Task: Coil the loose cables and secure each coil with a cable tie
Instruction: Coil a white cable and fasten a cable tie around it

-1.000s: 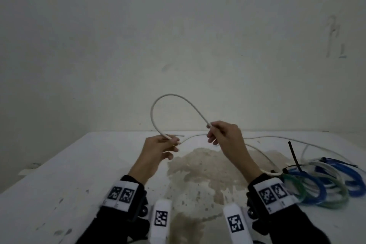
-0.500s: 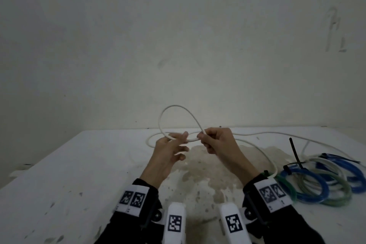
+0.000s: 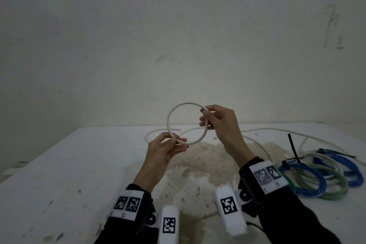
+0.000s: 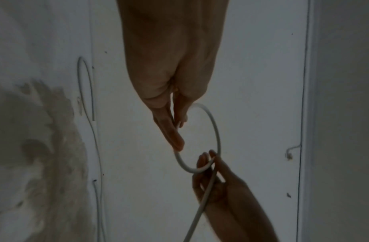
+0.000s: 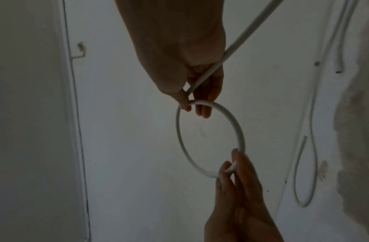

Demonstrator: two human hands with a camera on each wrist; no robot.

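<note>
A white cable (image 3: 179, 106) is bent into one round loop held in the air above the table. My left hand (image 3: 174, 140) pinches the loop's lower edge between thumb and fingers (image 4: 175, 139). My right hand (image 3: 207, 119) pinches the loop's right side (image 5: 186, 103), and the cable's free length (image 5: 252, 32) runs back past the palm. The rest of the white cable (image 3: 277, 129) trails over the table to the right. Both wrist views show the loop (image 4: 215, 131) stretched between the two hands.
Blue and green coils (image 3: 320, 176), bound with black cable ties (image 3: 295, 150), lie at the right of the white table (image 3: 69, 164). A brown stain (image 3: 198, 164) marks the table's middle. A pale wall rises just behind the table.
The wide open arch of cable has been closed into a full round loop. My right hand rose and moved right, and my left hand now pinches the loop's bottom.
</note>
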